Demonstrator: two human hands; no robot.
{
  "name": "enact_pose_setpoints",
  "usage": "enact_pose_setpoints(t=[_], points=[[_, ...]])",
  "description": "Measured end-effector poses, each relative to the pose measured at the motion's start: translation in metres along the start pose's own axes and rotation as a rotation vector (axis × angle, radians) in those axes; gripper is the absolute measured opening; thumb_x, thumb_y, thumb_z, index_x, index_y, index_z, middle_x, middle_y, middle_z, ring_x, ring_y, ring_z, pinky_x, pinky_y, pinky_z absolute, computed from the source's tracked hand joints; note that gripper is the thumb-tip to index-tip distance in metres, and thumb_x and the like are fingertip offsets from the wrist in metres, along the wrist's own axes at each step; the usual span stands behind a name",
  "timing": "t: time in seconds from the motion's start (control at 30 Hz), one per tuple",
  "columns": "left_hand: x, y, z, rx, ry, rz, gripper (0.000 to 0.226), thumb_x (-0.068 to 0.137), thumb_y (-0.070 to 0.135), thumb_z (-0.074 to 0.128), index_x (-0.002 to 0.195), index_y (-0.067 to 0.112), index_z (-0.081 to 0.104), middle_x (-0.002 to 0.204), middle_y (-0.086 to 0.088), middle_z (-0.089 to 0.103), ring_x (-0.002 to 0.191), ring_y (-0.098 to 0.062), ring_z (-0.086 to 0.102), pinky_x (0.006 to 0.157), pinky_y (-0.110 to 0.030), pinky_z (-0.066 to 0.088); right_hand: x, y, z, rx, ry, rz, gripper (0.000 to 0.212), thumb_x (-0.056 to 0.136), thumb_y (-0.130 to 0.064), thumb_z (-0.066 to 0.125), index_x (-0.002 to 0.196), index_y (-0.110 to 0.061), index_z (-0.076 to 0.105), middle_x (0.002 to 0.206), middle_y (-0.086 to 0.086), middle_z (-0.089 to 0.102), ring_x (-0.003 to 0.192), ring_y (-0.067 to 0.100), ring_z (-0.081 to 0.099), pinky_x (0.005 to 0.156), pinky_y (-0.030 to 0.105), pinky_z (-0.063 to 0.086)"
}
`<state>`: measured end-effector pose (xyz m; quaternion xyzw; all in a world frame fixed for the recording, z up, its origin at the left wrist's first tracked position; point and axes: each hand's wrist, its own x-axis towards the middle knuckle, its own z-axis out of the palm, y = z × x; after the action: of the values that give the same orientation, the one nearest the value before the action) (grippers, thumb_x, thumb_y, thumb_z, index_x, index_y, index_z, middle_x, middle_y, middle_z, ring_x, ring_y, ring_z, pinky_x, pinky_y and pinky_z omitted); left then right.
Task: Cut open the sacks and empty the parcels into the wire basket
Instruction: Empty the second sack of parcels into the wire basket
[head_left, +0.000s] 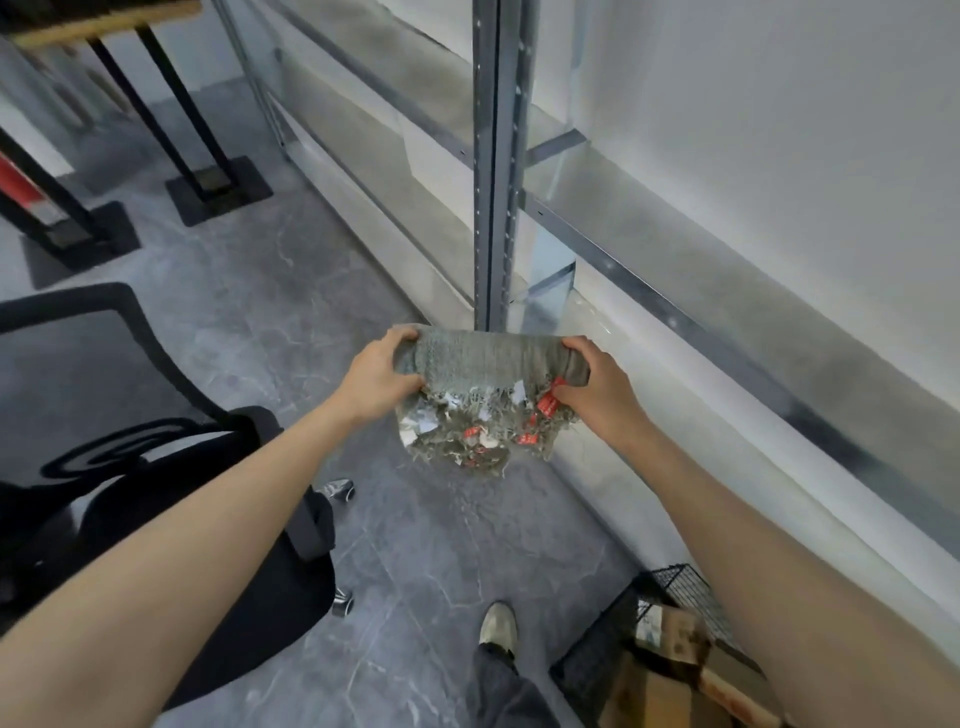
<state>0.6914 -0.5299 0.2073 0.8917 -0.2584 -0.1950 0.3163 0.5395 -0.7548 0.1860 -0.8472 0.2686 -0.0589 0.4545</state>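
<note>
Rolled grey sack (483, 364) held up.
Left hand (382, 376) and right hand (592, 387) grip its ends; parcels (670, 639) lie in the wire basket (680, 582).

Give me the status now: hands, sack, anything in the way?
Left hand and right hand grip folded grey sack, frayed edge hanging. Cardboard parcels in wire basket, lower right. Office chair at left, apart from sack.

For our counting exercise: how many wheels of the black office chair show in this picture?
2. One wheel shows right of the seat at mid-height; the other wheel is lower, nearer the viewer. More may be hidden under the chair.
</note>
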Motion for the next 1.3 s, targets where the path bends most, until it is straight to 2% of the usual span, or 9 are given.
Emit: enact_pose_setpoints(t=[0.2,0.37,0.53,0.67,0.77,0.9,1.0,1.13,1.3], points=[[0.061,-0.04,0.056,0.025,-0.028,-0.113,0.06,0.082,0.012,0.067,0.135,0.014,0.042,0.133,-0.012,0.051,0.119,-0.028,0.049,0.093,-0.029,0.036,0.067,0.059,0.034,-0.075,-0.055,0.048,0.051,0.075,-0.004,0.065,0.122,-0.022,0.053,0.107,0.011,0.056,0.094,0.024,0.056,0.075,0.027,0.04],[0.091,-0.097,0.115,0.045,-0.081,-0.203,0.058,0.082,0.012,0.066,0.136,0.012,0.044,0.134,-0.013,0.052,0.122,-0.031,0.048,0.098,-0.032,0.035,0.096,0.12,0.088,-0.103,-0.112,0.122,0.05,0.078,-0.003,0.063,0.124,-0.021,0.052,0.105,0.003,0.052,0.095,0.019,0.053,0.079,0.028,0.041],[0.112,-0.168,0.183,0.049,-0.151,-0.323,0.06,0.081,0.009,0.065,0.137,0.013,0.044,0.133,-0.017,0.052,0.121,-0.034,0.049,0.099,-0.036,0.037,0.114,0.197,0.158,-0.143,-0.173,0.192,0.05,0.078,-0.003,0.061,0.124,-0.019,0.05,0.108,0.01,0.053,0.092,0.021,0.054,0.074,0.026,0.039],[0.122,-0.228,0.242,0.022,-0.208,-0.394,0.054,0.08,0.007,0.065,0.131,0.012,0.049,0.127,-0.015,0.055,0.116,-0.03,0.052,0.095,-0.033,0.039,0.123,0.264,0.216,-0.176,-0.229,0.258,0.052,0.078,-0.002,0.062,0.127,-0.015,0.05,0.111,0.009,0.057,0.095,0.023,0.058,0.077,0.037,0.05],[0.127,-0.266,0.282,-0.005,-0.246,-0.388,0.047,0.081,0.007,0.065,0.126,0.01,0.052,0.117,-0.014,0.06,0.109,-0.027,0.057,0.091,-0.035,0.043,0.129,0.308,0.255,-0.194,-0.252,0.297,0.053,0.076,-0.001,0.061,0.127,-0.015,0.051,0.11,0.012,0.06,0.094,0.026,0.061,0.071,0.032,0.047],[0.14,-0.324,0.331,0.021,-0.268,-0.39,0.05,0.08,0.004,0.064,0.127,0.008,0.049,0.107,-0.019,0.06,0.092,-0.027,0.058,0.069,-0.026,0.04,0.141,0.363,0.305,-0.212,-0.279,0.333,0.053,0.08,0.002,0.06,0.13,-0.012,0.048,0.116,0.012,0.057,0.097,0.026,0.059,0.071,0.027,0.041],[0.154,-0.365,0.37,0.059,-0.283,-0.403,0.052,0.08,0.006,0.064,0.13,0.01,0.048,0.109,-0.02,0.059,0.083,-0.026,0.055,0.069,-0.031,0.045,0.152,0.411,0.345,-0.239,-0.291,0.367,0.058,0.082,-0.003,0.061,0.135,-0.018,0.043,0.123,0.014,0.053,0.096,0.025,0.059,0.067,0.024,0.041],[0.175,-0.419,0.422,0.069,-0.285,-0.375,0.051,0.082,0.007,0.063,0.131,0.008,0.048,0.112,-0.024,0.061,0.092,-0.034,0.06,0.07,-0.026,0.04,0.165,0.466,0.393,-0.243,-0.3,0.405,0.056,0.083,-0.006,0.06,0.135,-0.018,0.042,0.122,0.015,0.053,0.094,0.027,0.059,0.069,0.027,0.039],[0.202,-0.474,0.486,0.067,-0.28,-0.362,0.044,0.083,0.002,0.06,0.125,0.003,0.051,0.111,-0.024,0.061,0.097,-0.037,0.059,0.072,-0.03,0.041,0.188,0.537,0.446,-0.212,-0.294,0.427,0.05,0.08,-0.004,0.058,0.128,-0.013,0.046,0.113,0.019,0.055,0.094,0.033,0.059,0.068,0.027,0.036]])
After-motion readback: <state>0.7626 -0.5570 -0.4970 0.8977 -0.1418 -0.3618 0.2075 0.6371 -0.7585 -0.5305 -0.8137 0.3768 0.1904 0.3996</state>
